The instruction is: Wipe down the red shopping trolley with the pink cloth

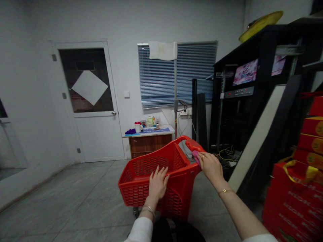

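- at 12 o'clock, just ahead of the person, stands a red shopping cart (180,178), its basket end turned toward 10 o'clock, its handle end toward 1.
- right hand (211,167), at 1 o'clock: fingers bent around a pink cloth (196,157), pressed to the near end of the handle (193,146). part of the cloth is hidden under the fingers.
- left hand (158,182), at 12 o'clock: palm down, fingers loosely spread over the near rim of the basket, not clenched. looks to be resting there; the exact contact under the palm can't be told.
- handling, my judgement: cloth best kept flat under several fingers, with even pressure along the handle and around its bend, underside included.
- the left palm would do well to bear down firmly on the rim; there is a wheel (135,211) beneath the basket at 11 o'clock, so a hard push could roll the cart.
- a bunched cloth might leave bare fingertips on the plastic; worth refolding if so.
- surroundings: cabinet (148,145) beyond the cart at 12, white door (99,137) at 11, stacked red boxes (290,201) at 2, well apart from the cart.
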`<state>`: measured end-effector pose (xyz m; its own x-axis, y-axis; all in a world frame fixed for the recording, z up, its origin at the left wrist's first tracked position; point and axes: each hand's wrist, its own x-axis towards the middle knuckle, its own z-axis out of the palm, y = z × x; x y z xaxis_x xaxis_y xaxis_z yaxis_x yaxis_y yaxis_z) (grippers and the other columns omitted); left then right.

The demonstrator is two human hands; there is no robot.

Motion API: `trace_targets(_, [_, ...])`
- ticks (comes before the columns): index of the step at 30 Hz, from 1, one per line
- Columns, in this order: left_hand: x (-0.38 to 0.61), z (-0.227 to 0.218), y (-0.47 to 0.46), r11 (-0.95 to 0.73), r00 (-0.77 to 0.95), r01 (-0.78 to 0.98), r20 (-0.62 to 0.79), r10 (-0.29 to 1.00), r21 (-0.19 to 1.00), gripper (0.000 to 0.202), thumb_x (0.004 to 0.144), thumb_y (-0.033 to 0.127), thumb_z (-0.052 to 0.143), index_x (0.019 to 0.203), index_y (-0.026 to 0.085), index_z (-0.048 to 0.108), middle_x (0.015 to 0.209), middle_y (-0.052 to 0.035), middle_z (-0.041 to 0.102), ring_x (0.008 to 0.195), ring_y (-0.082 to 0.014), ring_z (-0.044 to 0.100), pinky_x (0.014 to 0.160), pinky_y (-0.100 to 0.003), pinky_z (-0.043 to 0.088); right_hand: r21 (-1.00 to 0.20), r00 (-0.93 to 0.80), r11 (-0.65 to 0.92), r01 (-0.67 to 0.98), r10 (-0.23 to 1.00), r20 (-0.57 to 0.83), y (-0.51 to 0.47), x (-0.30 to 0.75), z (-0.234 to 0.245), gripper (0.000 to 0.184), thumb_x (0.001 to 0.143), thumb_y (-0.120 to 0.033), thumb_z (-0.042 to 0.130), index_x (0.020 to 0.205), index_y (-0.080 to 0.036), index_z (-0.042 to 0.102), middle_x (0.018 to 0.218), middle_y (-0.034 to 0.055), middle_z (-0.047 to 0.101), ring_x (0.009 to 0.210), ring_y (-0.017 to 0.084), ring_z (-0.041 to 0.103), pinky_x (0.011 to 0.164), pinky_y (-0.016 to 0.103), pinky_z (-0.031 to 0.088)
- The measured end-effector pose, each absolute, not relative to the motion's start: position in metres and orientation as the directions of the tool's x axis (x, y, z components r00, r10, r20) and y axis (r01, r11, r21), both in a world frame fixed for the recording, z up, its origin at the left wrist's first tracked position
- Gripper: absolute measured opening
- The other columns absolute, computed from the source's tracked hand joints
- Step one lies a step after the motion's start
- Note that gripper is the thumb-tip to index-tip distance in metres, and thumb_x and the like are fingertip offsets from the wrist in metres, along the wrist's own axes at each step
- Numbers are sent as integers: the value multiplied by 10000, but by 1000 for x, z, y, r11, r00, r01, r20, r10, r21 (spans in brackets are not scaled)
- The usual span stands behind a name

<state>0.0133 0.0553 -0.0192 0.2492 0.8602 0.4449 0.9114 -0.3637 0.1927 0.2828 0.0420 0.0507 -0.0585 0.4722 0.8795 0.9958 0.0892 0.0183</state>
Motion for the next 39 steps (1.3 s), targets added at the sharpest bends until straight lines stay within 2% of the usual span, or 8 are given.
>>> trace_targets(3, [16, -20, 54, -360, 237, 909, 452, 860, 209, 456, 1014, 431, 318, 1462, 377, 388, 1513, 31, 464, 1464, -221, 273, 1158, -491, 288, 17, -46, 67, 998, 463, 885, 41, 251, 38, 265, 970, -225, 467, 1034, -167, 717, 1027, 96, 717, 953, 215, 600, 889, 341, 423])
trace_targets(9, [6, -20, 55, -375, 259, 905, 440, 860, 200, 461, 1014, 440, 316, 1467, 379, 377, 1518, 28, 457, 1463, -216, 276, 1162, -483, 288, 114, -238, 259, 959, 520, 820, 33, 206, 25, 243, 950, -204, 518, 1116, -193, 697, 1071, 75, 716, 1002, 212, 599, 941, 343, 410])
trace_targets(13, [0, -22, 57, -377, 260, 906, 452, 854, 192, 460, 1015, 437, 315, 1469, 387, 369, 1517, 31, 459, 1464, -216, 273, 1162, -487, 287, 29, -110, 168, 985, 495, 862, 39, 266, 47, 276, 973, -249, 467, 1003, -168, 729, 987, 78, 729, 898, 192, 615, 855, 319, 435])
trace_targets(17, [5, -23, 56, -364, 236, 909, 468, 852, 202, 458, 1013, 448, 317, 1465, 397, 372, 1514, 34, 463, 1463, -221, 275, 1165, -497, 276, -59, 20, 72, 996, 458, 889, 41, 270, 49, 294, 971, -242, 450, 1012, -145, 725, 999, 104, 722, 901, 211, 605, 842, 335, 428])
trace_targets(25, [-8, -22, 57, -348, 235, 920, 457, 858, 181, 468, 1011, 453, 316, 1475, 404, 351, 1518, 33, 457, 1465, -217, 268, 1169, -488, 268, 66, -238, 313, 947, 551, 800, 30, 196, 34, 212, 948, -246, 524, 1026, -227, 721, 1031, 58, 724, 929, 196, 609, 878, 322, 433])
trace_targets(30, [-14, -22, 58, -354, 240, 917, 455, 857, 184, 455, 1013, 428, 321, 1464, 404, 373, 1506, 35, 474, 1458, -207, 284, 1169, -470, 269, -41, -60, 187, 982, 504, 861, 37, 265, 55, 292, 971, -288, 467, 979, -191, 742, 989, 74, 733, 878, 187, 632, 837, 308, 462])
trace_targets(33, [-11, -22, 57, -351, 226, 913, 457, 860, 209, 452, 1011, 426, 328, 1459, 401, 384, 1508, 34, 470, 1460, -213, 277, 1169, -483, 259, -75, -1, 145, 987, 463, 887, 37, 250, 48, 282, 961, -256, 473, 975, -179, 743, 990, 93, 730, 887, 201, 635, 849, 334, 462])
trace_targets(39, [-19, -20, 56, -348, 226, 912, 442, 868, 217, 452, 1015, 428, 318, 1461, 393, 380, 1512, 38, 465, 1461, -208, 274, 1169, -483, 259, 41, -249, 354, 934, 568, 785, 29, 184, 35, 184, 917, -246, 575, 1018, -228, 728, 1024, 66, 731, 927, 200, 635, 871, 329, 460])
